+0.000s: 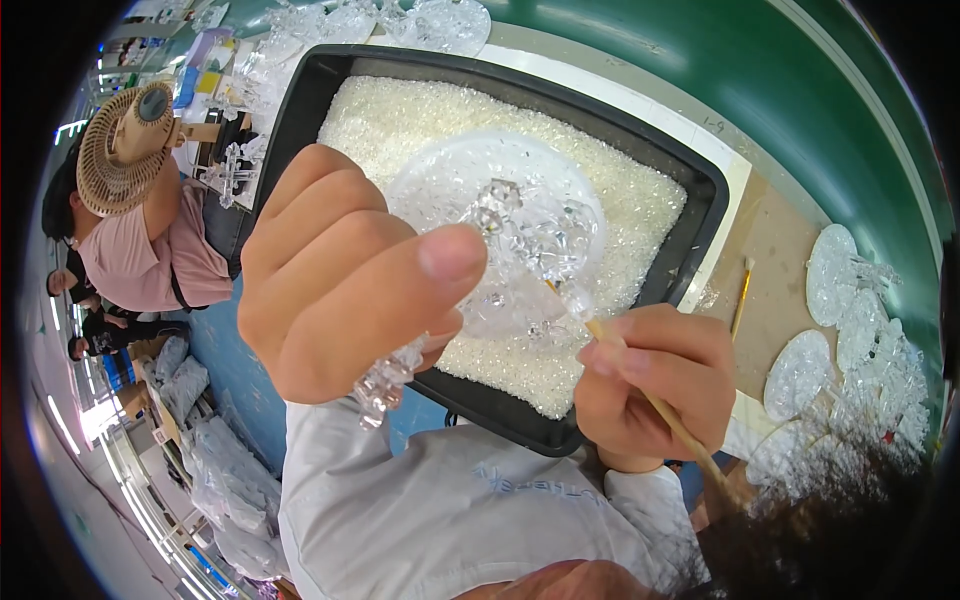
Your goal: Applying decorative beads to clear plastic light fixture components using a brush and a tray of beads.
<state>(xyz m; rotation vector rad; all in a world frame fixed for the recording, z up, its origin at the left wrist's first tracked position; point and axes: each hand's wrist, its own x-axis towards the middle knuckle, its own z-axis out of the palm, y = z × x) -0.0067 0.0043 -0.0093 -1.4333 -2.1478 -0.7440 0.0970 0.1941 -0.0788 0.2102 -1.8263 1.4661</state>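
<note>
My left hand (340, 280) is closed, its thumb on top and its fingers curled. A clear, faceted plastic piece (385, 385) sticks out below those fingers; the grip hides the rest of it. My right hand (655, 375) pinches a slim brush with a wooden handle (685, 435), its tip pointing toward the left hand. Beneath both hands a round translucent disc (430, 175) with clear faceted bits on it sits over white granules (640, 190). These granules fill a black tray (705, 170). How the clear bits join the held piece cannot be made out.
A second brush (743, 298) with a yellow handle lies on the table at the right, near a pile of clear plastic pieces (865, 340). More clear parts (435, 25) lie beyond the tray. A tan fan (130, 145) and a person in pink (150, 245) are at the left.
</note>
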